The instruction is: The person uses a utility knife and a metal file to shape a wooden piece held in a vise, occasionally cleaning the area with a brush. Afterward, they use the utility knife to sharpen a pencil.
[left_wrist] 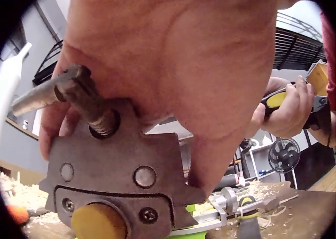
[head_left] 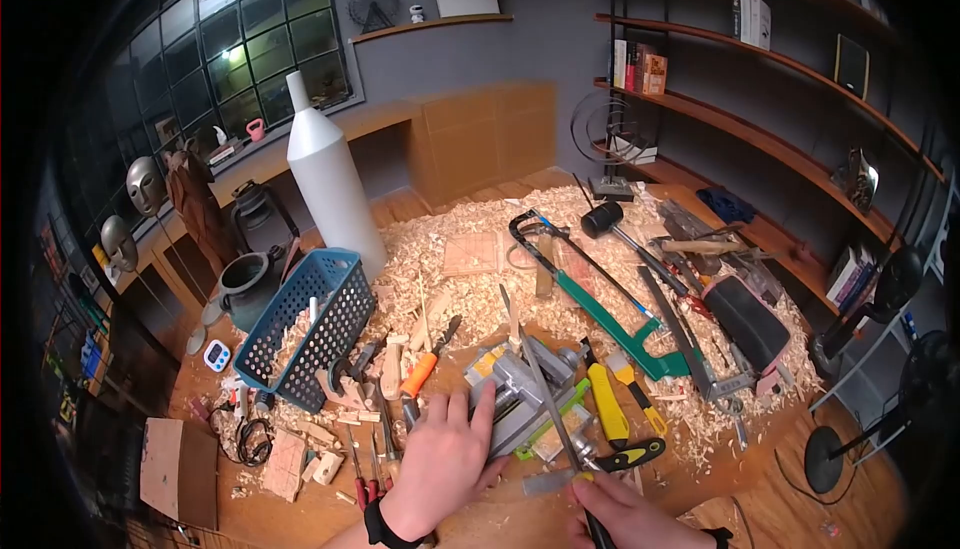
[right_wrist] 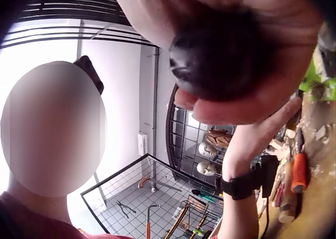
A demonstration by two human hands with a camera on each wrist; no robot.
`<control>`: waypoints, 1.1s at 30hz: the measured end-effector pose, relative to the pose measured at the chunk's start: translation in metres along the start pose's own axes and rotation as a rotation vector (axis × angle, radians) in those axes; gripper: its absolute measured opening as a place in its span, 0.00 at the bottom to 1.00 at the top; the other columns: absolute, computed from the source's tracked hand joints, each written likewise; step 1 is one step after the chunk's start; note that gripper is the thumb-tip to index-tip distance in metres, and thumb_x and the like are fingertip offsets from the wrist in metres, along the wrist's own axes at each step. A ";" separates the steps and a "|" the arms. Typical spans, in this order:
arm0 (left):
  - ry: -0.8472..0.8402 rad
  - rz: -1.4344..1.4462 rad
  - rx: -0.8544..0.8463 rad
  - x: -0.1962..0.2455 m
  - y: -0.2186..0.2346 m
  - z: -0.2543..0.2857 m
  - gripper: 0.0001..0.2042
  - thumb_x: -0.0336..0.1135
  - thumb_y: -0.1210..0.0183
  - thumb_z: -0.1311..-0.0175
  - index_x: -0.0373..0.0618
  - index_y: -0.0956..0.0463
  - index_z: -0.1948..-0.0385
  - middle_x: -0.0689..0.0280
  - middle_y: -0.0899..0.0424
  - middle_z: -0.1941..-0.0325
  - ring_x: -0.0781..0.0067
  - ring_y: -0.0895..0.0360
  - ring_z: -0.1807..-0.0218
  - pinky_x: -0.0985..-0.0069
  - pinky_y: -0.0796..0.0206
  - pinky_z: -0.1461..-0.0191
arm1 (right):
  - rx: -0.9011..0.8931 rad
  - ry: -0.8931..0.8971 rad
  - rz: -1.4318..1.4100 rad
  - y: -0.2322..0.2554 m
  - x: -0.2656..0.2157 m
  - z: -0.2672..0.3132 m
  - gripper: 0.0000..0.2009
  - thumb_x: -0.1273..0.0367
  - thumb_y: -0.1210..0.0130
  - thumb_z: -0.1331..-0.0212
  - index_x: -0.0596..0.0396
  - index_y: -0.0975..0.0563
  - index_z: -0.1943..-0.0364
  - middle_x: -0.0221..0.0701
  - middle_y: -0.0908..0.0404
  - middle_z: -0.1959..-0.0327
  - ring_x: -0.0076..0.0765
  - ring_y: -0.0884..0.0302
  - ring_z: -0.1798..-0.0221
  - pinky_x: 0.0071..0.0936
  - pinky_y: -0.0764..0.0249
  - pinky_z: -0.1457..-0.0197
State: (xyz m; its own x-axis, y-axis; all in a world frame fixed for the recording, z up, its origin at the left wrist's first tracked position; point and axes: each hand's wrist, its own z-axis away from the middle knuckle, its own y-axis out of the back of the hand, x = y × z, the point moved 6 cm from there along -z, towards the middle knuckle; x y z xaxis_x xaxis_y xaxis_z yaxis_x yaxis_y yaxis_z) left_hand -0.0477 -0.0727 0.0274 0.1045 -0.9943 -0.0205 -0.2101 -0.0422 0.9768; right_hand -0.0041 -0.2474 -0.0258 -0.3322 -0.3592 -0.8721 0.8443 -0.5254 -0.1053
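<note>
My left hand [head_left: 445, 454] grips the grey bench vise [left_wrist: 113, 165], with its fingers down one side and the thumb at the other. A screw with a cross bar [left_wrist: 79, 89] sticks out of the vise's near end, below the palm. My right hand [head_left: 620, 514] holds a long dark file [head_left: 548, 394] by its black and yellow handle [left_wrist: 275, 99]. Slanting up and away, the file's blade overlaps the vise in the head view. A black and yellow handled tool [head_left: 638, 453] lies close by the right hand.
Wood shavings [head_left: 430, 239] cover much of the table. To the right lie a yellow utility knife [head_left: 606, 404], a green hacksaw [head_left: 640, 344] and a mallet [head_left: 602, 219]. At left stand a blue basket [head_left: 335, 339] and a tall white bottle [head_left: 335, 189]; an orange-handled tool [head_left: 418, 374] lies beside the vise.
</note>
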 end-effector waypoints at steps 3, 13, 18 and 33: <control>-0.012 -0.046 0.015 0.003 -0.003 0.000 0.43 0.50 0.28 0.47 0.30 0.35 0.33 0.51 0.23 0.52 0.54 0.25 0.50 0.68 0.26 0.50 | -0.024 -0.045 -0.119 0.007 -0.014 -0.015 0.16 0.54 0.58 0.21 0.52 0.34 0.52 0.28 0.26 0.78 0.26 0.28 0.83 0.27 0.30 0.78; 0.007 -0.036 0.016 0.002 -0.004 -0.001 0.44 0.49 0.27 0.49 0.29 0.35 0.33 0.50 0.23 0.51 0.54 0.25 0.50 0.68 0.26 0.48 | -0.044 -0.095 -0.174 -0.008 -0.005 0.009 0.18 0.52 0.60 0.20 0.54 0.35 0.49 0.30 0.27 0.78 0.31 0.26 0.85 0.29 0.31 0.82; -0.008 -0.032 0.065 0.002 -0.004 0.000 0.44 0.48 0.27 0.49 0.29 0.34 0.34 0.49 0.23 0.50 0.53 0.25 0.49 0.68 0.26 0.48 | -0.044 -0.021 -0.230 -0.011 -0.037 -0.028 0.18 0.51 0.60 0.20 0.52 0.37 0.56 0.30 0.27 0.78 0.32 0.26 0.85 0.29 0.29 0.80; 0.054 -0.064 0.016 0.006 -0.007 -0.003 0.45 0.49 0.27 0.49 0.29 0.36 0.33 0.49 0.23 0.50 0.53 0.25 0.49 0.67 0.26 0.48 | -0.052 -0.100 -0.268 -0.041 0.002 0.005 0.16 0.52 0.61 0.19 0.51 0.37 0.52 0.31 0.26 0.77 0.33 0.24 0.82 0.28 0.28 0.77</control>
State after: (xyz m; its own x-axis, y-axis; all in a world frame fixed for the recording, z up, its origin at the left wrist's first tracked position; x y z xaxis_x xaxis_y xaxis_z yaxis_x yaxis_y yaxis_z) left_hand -0.0424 -0.0780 0.0211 0.1708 -0.9828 -0.0706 -0.2166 -0.1074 0.9703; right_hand -0.0415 -0.2307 -0.0203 -0.5835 -0.2884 -0.7591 0.7405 -0.5727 -0.3517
